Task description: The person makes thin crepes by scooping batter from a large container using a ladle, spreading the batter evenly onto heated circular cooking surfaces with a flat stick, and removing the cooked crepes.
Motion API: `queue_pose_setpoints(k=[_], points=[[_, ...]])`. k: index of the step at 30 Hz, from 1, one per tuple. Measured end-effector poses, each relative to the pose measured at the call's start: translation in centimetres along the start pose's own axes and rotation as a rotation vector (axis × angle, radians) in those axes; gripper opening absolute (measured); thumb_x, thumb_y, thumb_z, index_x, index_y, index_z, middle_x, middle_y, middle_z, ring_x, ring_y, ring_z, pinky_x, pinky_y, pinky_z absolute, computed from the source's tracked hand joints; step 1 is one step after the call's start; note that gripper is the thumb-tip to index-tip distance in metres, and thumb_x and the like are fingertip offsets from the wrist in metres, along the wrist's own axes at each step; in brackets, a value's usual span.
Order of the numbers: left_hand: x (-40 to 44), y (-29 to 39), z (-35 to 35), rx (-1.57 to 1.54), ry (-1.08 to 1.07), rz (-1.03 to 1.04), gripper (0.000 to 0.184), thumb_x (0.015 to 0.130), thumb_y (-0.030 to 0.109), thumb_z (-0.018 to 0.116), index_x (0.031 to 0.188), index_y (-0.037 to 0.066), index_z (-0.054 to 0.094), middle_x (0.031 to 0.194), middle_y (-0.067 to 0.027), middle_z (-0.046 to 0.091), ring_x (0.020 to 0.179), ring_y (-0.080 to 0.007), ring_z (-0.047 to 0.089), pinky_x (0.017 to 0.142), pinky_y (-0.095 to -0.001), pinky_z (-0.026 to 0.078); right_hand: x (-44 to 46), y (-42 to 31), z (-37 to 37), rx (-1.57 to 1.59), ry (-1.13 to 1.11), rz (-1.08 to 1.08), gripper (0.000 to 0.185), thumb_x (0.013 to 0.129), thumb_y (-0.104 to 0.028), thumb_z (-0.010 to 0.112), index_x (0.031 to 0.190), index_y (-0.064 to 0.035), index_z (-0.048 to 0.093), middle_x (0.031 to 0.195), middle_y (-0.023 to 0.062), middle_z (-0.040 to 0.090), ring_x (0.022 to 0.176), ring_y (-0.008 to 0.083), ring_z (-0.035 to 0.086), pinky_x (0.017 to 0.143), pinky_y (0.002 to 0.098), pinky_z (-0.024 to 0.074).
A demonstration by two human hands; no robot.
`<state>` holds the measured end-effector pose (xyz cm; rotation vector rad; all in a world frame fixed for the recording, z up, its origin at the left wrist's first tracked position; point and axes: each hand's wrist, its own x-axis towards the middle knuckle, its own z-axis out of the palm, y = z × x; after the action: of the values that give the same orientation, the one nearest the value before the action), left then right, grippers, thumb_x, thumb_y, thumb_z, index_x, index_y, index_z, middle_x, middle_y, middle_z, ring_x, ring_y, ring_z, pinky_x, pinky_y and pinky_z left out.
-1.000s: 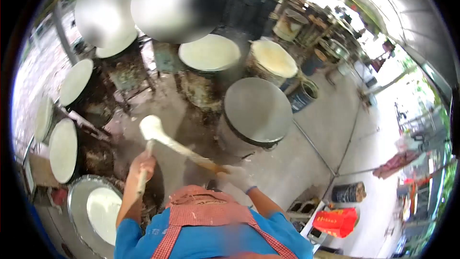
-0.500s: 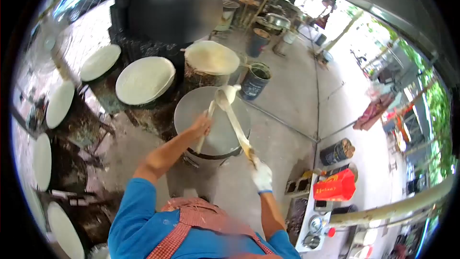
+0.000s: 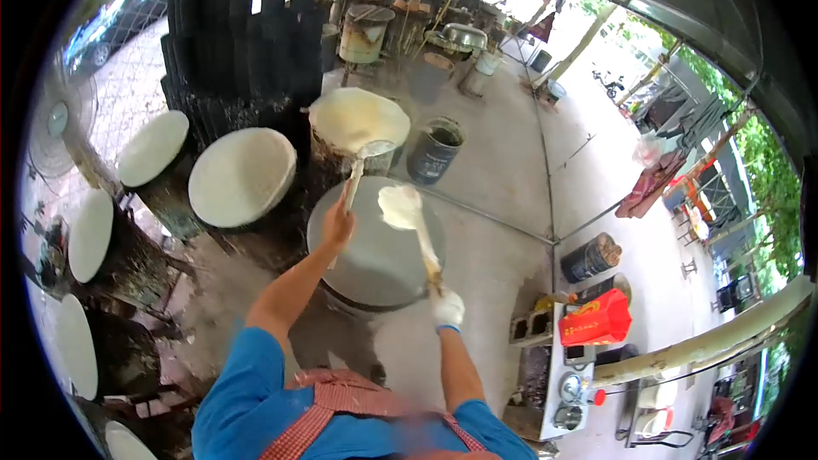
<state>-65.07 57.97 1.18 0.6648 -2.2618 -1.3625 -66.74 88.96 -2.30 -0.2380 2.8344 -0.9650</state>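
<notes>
My bare left hand (image 3: 338,226) is closed round the pale handle of a ladle (image 3: 376,148). The ladle's round head is at the near rim of a pan of creamy batter (image 3: 354,117). My right hand (image 3: 447,308), in a white glove, grips a long wooden stick (image 3: 430,264). A lump of soft white dough (image 3: 400,207) coats the stick's far end, over a wide round griddle (image 3: 366,268). The griddle's grey surface lies beneath both forearms' reach, directly in front of me.
Several white-topped round pans on drum stoves, one here (image 3: 243,177), curve along the left. A dark bucket (image 3: 436,151) stands beyond the griddle. Black upright slabs (image 3: 243,43) rise behind. To the right are a red bag (image 3: 596,319) and a drum of wood (image 3: 590,257).
The ladle has moved away from the dough, up and left to the batter pan. The dough-covered stick end has dropped lower over the griddle. The view has shifted.
</notes>
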Motion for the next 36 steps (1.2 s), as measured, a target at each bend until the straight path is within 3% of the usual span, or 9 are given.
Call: queue_pose_setpoints(k=[4, 6, 9, 12, 17, 21, 24, 26, 36], points=[[-3.0, -1.4, -5.5, -0.259, -0.077, -0.043, 0.072, 0.076, -0.002, 0.046, 0.141, 0.026, 0.031, 0.087, -0.0176, 0.06, 0.062, -0.0207, 0.051, 0.059, -0.0335, 0.042, 2.1, -2.5, 6.5, 0.769, 0.025, 0.085, 0.034, 0.078, -0.031, 0.062, 0.096, -0.0029, 0.066, 0.081, 0.0219, 0.064, 0.081, 0.0283, 0.064, 0.072, 0.0392, 0.048], [-6.6, -7.7, -5.4, -0.142, -0.001, 0.084, 0.073, 0.074, -0.005, 0.047, 0.139, 0.026, 0.035, 0.095, -0.0153, 0.062, 0.068, -0.0179, 0.052, 0.062, -0.0305, 0.044, 3.6, -4.9, 7.0, 0.469, -0.029, -0.073, 0.033, 0.078, -0.03, 0.061, 0.094, -0.0011, 0.065, 0.078, 0.0214, 0.063, 0.075, 0.0292, 0.064, 0.069, 0.0399, 0.0484], [-15.1, -9.6, -9.2, -0.064, -0.15, -0.309, 0.071, 0.075, -0.006, 0.048, 0.139, 0.024, 0.035, 0.117, -0.0126, 0.058, 0.089, -0.0196, 0.058, 0.075, -0.0274, 0.045, 3.2, -5.2, 0.7, 0.032, 0.033, -0.164, 0.029, 0.081, -0.027, 0.058, 0.092, -0.0012, 0.066, 0.069, 0.0186, 0.063, 0.064, 0.0265, 0.06, 0.065, 0.0385, 0.0483], [-20.1, -13.8, -10.3, 0.048, -0.043, -0.093, 0.071, 0.077, -0.006, 0.048, 0.14, 0.024, 0.034, 0.122, -0.0135, 0.056, 0.1, -0.0201, 0.059, 0.08, -0.0275, 0.044, 1.0, -1.6, 1.2, 0.835, -0.097, 0.36, 0.025, 0.08, -0.021, 0.062, 0.093, -0.0004, 0.068, 0.075, 0.0084, 0.067, 0.071, 0.0218, 0.061, 0.067, 0.0345, 0.0482], [-21.4, -8.6, -11.8, 0.078, -0.159, -0.27, 0.072, 0.077, -0.003, 0.05, 0.141, 0.024, 0.03, 0.123, -0.017, 0.053, 0.098, -0.0253, 0.059, 0.078, -0.0305, 0.045, 0.8, -6.4, 7.3, 0.591, -0.182, 0.008, 0.035, 0.075, -0.02, 0.066, 0.101, 0.004, 0.065, 0.084, 0.0091, 0.067, 0.077, 0.0163, 0.058, 0.072, 0.029, 0.0455], [-21.5, -10.0, -12.1, 0.194, -0.206, -0.296, 0.071, 0.077, -0.003, 0.048, 0.142, 0.021, 0.029, 0.118, -0.0204, 0.055, 0.085, -0.0317, 0.059, 0.073, -0.0333, 0.045, 0.3, -5.6, -0.9, 0.714, -0.151, 0.142, 0.029, 0.074, -0.019, 0.067, 0.095, 0.0018, 0.066, 0.072, 0.0054, 0.063, 0.061, 0.013, 0.055, 0.056, 0.0274, 0.0426], [-21.8, -13.7, -10.4, 0.183, -0.022, 0.082, 0.07, 0.078, -0.003, 0.045, 0.142, 0.019, 0.028, 0.109, -0.02, 0.059, 0.073, -0.0346, 0.057, 0.069, -0.0355, 0.046, 2.3, 1.1, 9.5, 0.927, -0.052, 0.024, 0.023, 0.073, -0.018, 0.072, 0.09, -0.0021, 0.066, 0.064, 0.0014, 0.059, 0.046, 0.0102, 0.049, 0.038, 0.0263, 0.0345], [-21.9, -14.7, -9.9, 0.17, -0.014, 0.089, 0.07, 0.078, -0.003, 0.045, 0.142, 0.019, 0.028, 0.107, -0.0193, 0.06, 0.07, -0.0324, 0.056, 0.069, -0.037, 0.047, 0.5, -4.8, 7.0, 1.029, -0.348, 0.342, 0.03, 0.073, -0.018, 0.073, 0.097, -0.0006, 0.066, 0.063, -0.0004, 0.057, 0.046, 0.0092, 0.047, 0.04, 0.0247, 0.0334], [-23.0, -6.3, -9.3, -0.07, -0.055, -0.577, 0.071, 0.078, -0.004, 0.049, 0.142, 0.016, 0.026, 0.089, -0.0169, 0.059, 0.042, -0.0175, 0.05, 0.04, -0.0321, 0.044, 5.2, -2.8, 1.1, 0.871, -0.615, 0.36, 0.021, 0.08, -0.017, 0.063, 0.097, -0.0035, 0.067, 0.063, 0.0026, 0.057, 0.043, 0.0094, 0.047, 0.035, 0.0243, 0.0312]])
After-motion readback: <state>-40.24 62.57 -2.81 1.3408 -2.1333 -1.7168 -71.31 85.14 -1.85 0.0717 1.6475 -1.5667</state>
